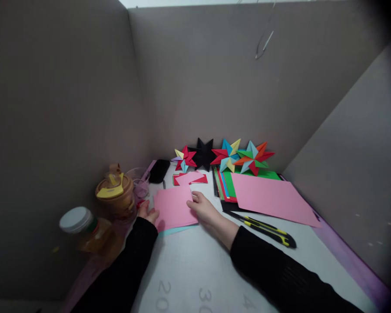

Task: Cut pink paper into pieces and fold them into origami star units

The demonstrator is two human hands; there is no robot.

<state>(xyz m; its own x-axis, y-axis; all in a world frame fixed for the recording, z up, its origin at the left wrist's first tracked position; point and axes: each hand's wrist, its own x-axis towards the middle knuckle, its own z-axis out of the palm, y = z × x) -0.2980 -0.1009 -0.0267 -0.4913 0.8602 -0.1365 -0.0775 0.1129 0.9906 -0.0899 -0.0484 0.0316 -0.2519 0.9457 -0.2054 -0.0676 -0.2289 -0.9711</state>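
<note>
A small stack of square pink paper [176, 208] lies in front of me, with a light blue sheet [179, 230] peeking out below its near edge. My right hand [202, 208] grips the stack's right side, thumb on top and fingers at the edge. At the left edge, my left hand [147, 212] presses against the paper with curled fingers and thumb; its exact grip is partly hidden. Behind the stack are small pink and red paper pieces [190, 178]. A black-and-yellow utility knife [267, 229] rests to the right of my right hand.
Large pink paper [273, 193] tops coloured sheets at right. Folded paper stars [230, 155] and a black star [204, 154] lean against the grey partition [215, 78]. On the left stand a white-capped jar [87, 228], a lidded cup [115, 195] and a black phone [159, 171].
</note>
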